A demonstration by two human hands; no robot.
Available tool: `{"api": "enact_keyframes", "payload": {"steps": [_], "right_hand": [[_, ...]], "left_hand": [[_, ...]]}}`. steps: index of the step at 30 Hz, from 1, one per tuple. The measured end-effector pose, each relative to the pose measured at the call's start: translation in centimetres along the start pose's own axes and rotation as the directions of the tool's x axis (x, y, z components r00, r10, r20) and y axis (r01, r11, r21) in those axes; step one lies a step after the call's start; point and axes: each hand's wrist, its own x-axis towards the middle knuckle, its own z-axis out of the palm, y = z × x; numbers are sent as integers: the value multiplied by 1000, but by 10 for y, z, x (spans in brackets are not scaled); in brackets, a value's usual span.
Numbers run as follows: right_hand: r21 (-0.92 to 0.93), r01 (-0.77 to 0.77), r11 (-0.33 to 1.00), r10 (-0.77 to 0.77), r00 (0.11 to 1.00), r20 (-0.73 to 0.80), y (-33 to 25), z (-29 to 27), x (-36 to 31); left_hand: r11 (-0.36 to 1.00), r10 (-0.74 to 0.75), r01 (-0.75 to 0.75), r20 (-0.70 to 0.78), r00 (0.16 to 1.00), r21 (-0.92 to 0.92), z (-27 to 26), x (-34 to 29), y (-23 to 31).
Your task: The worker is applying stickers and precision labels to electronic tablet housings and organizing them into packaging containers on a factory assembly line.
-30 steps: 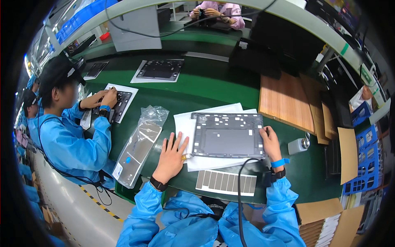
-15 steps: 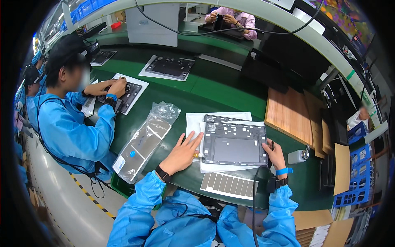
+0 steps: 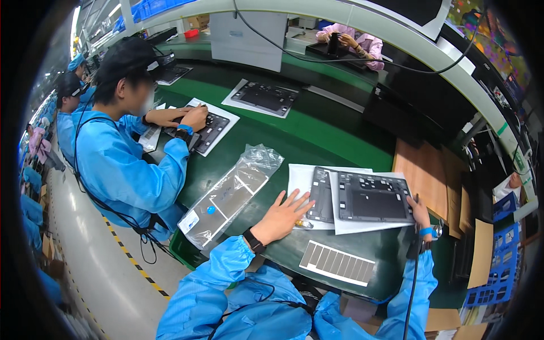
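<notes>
My left hand (image 3: 282, 219) is spread, palm down, its fingertips by the left edge of a dark tablet housing (image 3: 322, 199) on a white sheet. A small yellowish and clear thing (image 3: 304, 224) lies beside its thumb; I cannot make out its kind. At the right edge of a second dark housing (image 3: 377, 199), my right hand (image 3: 420, 213) grips the rim, thumb on top. This housing rests on its own white sheet (image 3: 362, 226), overlapping the first. A thin black pen-like tool (image 3: 417, 198) sticks up from the right hand.
A strip sheet of grey rectangles (image 3: 336, 263) lies near the front edge. Left of my hands is a clear plastic bag (image 3: 235, 195) holding grey sheets. A co-worker (image 3: 130, 141) in blue handles another housing (image 3: 212, 131). Wooden boards (image 3: 420, 175) and blue crates (image 3: 498, 269) stand right.
My right hand has drawn the upper housing and its sheet rightward, uncovering more of the housing beneath. The left hand stays spread beside it. The whole view has shifted.
</notes>
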Motion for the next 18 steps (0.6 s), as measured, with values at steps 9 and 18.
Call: {"api": "enact_keyframes", "payload": {"steps": [9, 18], "right_hand": [[269, 173, 947, -218, 965, 145, -61, 46, 104], [170, 133, 977, -117, 988, -101, -76, 114, 198]], "left_hand": [[997, 23, -16, 93, 995, -74, -22, -17, -15], [994, 9, 0, 86, 996, -112, -32, -16, -21]]}}
